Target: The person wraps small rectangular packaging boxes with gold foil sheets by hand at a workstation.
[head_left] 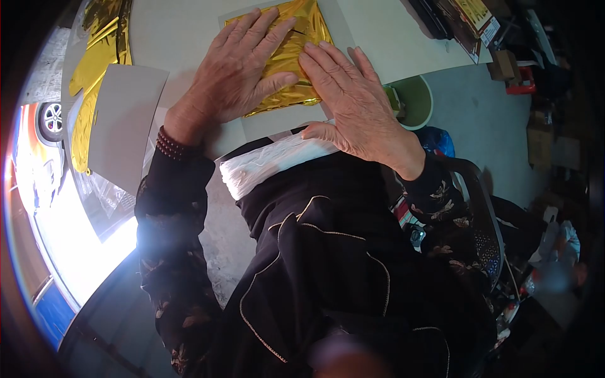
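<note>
With the left hand and right hand spread flat on the folded gold foil, which lies on a white sheet on the worktop, uneven pressure could make the slick foil slide, spring open or crease crookedly.

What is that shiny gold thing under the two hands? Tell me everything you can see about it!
It is a folded gold foil sheet, shiny and crinkly like thin metallic film, with many creases. It lies flat on a pale sheet on the table. The left hand and the right hand press on it with open palms, hiding much of it; only its top and lower edge show.
</note>
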The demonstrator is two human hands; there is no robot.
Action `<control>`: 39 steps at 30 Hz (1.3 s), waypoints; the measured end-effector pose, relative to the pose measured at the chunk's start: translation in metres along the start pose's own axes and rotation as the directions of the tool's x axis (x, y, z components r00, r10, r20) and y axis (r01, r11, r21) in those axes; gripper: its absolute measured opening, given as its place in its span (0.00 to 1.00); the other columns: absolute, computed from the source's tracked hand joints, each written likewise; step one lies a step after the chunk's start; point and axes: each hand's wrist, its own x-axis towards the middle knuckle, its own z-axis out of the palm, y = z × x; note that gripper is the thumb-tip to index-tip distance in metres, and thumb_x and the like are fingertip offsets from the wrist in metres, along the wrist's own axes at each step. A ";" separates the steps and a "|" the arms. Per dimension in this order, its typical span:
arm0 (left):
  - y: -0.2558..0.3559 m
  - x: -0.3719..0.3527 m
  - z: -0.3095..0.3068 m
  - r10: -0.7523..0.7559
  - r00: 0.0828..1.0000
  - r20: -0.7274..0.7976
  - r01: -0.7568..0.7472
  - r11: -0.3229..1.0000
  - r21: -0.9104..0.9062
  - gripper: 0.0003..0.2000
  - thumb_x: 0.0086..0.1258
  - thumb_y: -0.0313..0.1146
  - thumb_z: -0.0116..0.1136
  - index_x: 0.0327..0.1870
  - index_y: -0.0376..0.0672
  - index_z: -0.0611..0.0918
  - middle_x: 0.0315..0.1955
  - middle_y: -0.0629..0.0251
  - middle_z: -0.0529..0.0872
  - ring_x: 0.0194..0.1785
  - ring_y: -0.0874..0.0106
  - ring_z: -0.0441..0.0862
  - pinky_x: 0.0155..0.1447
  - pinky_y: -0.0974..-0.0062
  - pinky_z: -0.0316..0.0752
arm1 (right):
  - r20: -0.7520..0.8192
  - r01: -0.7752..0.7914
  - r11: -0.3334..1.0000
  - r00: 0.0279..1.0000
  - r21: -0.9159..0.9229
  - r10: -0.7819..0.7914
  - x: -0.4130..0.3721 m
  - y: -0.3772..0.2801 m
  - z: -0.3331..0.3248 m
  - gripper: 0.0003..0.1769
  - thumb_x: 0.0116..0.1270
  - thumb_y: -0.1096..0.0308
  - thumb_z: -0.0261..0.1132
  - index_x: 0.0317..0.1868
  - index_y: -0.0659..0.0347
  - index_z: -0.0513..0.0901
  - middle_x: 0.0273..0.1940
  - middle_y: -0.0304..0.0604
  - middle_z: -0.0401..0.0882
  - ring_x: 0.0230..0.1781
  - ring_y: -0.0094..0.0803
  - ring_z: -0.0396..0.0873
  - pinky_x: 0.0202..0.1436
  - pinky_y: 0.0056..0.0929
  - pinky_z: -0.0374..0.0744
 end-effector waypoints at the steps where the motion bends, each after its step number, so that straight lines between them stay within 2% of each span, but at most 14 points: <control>1: 0.000 0.000 -0.001 0.011 1.000 0.015 -0.011 1.000 0.028 0.39 0.78 0.64 0.49 0.82 0.48 0.64 0.79 0.49 0.65 0.81 0.47 0.61 0.83 0.48 0.55 | -0.008 0.003 1.000 1.000 0.005 -0.003 0.000 0.000 0.000 0.57 0.67 0.24 0.53 0.81 0.64 0.61 0.81 0.53 0.59 0.83 0.48 0.54 0.85 0.57 0.48; 3: 0.000 0.001 -0.004 0.032 0.999 0.044 -0.035 0.996 0.079 0.36 0.80 0.62 0.47 0.82 0.49 0.64 0.79 0.48 0.65 0.81 0.47 0.61 0.83 0.48 0.55 | -0.023 0.005 1.000 1.000 0.015 -0.005 0.000 0.000 0.001 0.55 0.69 0.27 0.55 0.78 0.68 0.63 0.79 0.54 0.61 0.83 0.48 0.56 0.85 0.57 0.49; 6: 0.001 0.003 -0.006 0.016 0.996 0.087 -0.027 0.992 0.127 0.37 0.78 0.64 0.48 0.82 0.52 0.66 0.79 0.48 0.65 0.81 0.46 0.60 0.82 0.47 0.55 | -0.059 -0.028 0.988 0.998 0.152 0.038 -0.001 -0.005 -0.003 0.50 0.72 0.29 0.55 0.77 0.63 0.68 0.78 0.54 0.64 0.82 0.49 0.57 0.84 0.61 0.47; 9: 0.006 0.007 -0.022 -0.016 0.974 0.225 0.011 1.000 0.024 0.40 0.76 0.64 0.47 0.80 0.41 0.65 0.76 0.33 0.63 0.79 0.37 0.60 0.82 0.46 0.52 | -0.185 0.069 0.994 0.981 0.087 -0.052 -0.013 -0.015 -0.012 0.41 0.73 0.31 0.55 0.74 0.54 0.76 0.78 0.49 0.66 0.82 0.48 0.58 0.83 0.64 0.45; 12: 0.008 0.009 -0.026 -0.028 0.979 0.202 0.038 0.998 -0.045 0.37 0.78 0.60 0.46 0.79 0.41 0.67 0.75 0.31 0.64 0.78 0.36 0.62 0.82 0.46 0.54 | -0.204 0.124 0.990 0.973 0.072 -0.108 -0.026 -0.025 -0.011 0.35 0.72 0.33 0.57 0.69 0.45 0.82 0.78 0.44 0.67 0.82 0.45 0.58 0.84 0.66 0.43; 15: 0.008 0.009 -0.026 -0.016 0.982 0.191 0.025 0.999 -0.041 0.36 0.78 0.58 0.46 0.78 0.41 0.67 0.75 0.31 0.64 0.78 0.36 0.61 0.82 0.46 0.55 | -0.143 0.126 0.992 0.981 -0.027 -0.128 -0.030 -0.026 -0.004 0.36 0.77 0.29 0.45 0.68 0.39 0.83 0.78 0.45 0.68 0.83 0.47 0.56 0.86 0.59 0.37; 24: 0.007 0.010 -0.023 0.000 0.981 0.195 0.003 1.000 -0.017 0.36 0.78 0.58 0.49 0.78 0.42 0.68 0.75 0.32 0.65 0.78 0.37 0.61 0.82 0.47 0.54 | -0.102 0.100 0.995 0.990 -0.025 -0.102 -0.019 -0.023 0.004 0.37 0.75 0.28 0.45 0.67 0.40 0.84 0.79 0.44 0.66 0.84 0.47 0.53 0.86 0.58 0.35; 33: 0.008 0.012 -0.026 -0.003 0.978 0.210 0.009 1.000 -0.027 0.38 0.78 0.62 0.48 0.78 0.41 0.69 0.75 0.31 0.65 0.78 0.36 0.61 0.81 0.46 0.54 | -0.084 0.010 1.000 0.996 -0.014 -0.011 -0.013 -0.027 0.007 0.41 0.71 0.24 0.48 0.59 0.48 0.87 0.81 0.47 0.58 0.85 0.54 0.46 0.83 0.68 0.37; 36: 0.008 0.011 -0.027 0.010 0.981 0.192 -0.004 1.000 -0.028 0.37 0.77 0.61 0.51 0.77 0.41 0.70 0.75 0.33 0.66 0.77 0.37 0.63 0.80 0.46 0.57 | -0.110 0.004 1.000 0.994 0.010 -0.003 -0.014 -0.027 0.007 0.38 0.71 0.27 0.53 0.59 0.48 0.87 0.81 0.48 0.58 0.85 0.54 0.46 0.82 0.70 0.38; 39: 0.002 0.004 -0.012 0.058 0.996 0.063 -0.059 0.998 0.011 0.40 0.74 0.67 0.52 0.81 0.54 0.67 0.79 0.48 0.65 0.81 0.46 0.60 0.82 0.45 0.55 | -0.091 -0.020 1.000 0.996 -0.015 0.019 -0.018 -0.025 0.004 0.34 0.69 0.30 0.58 0.59 0.47 0.87 0.82 0.48 0.57 0.85 0.55 0.46 0.82 0.71 0.39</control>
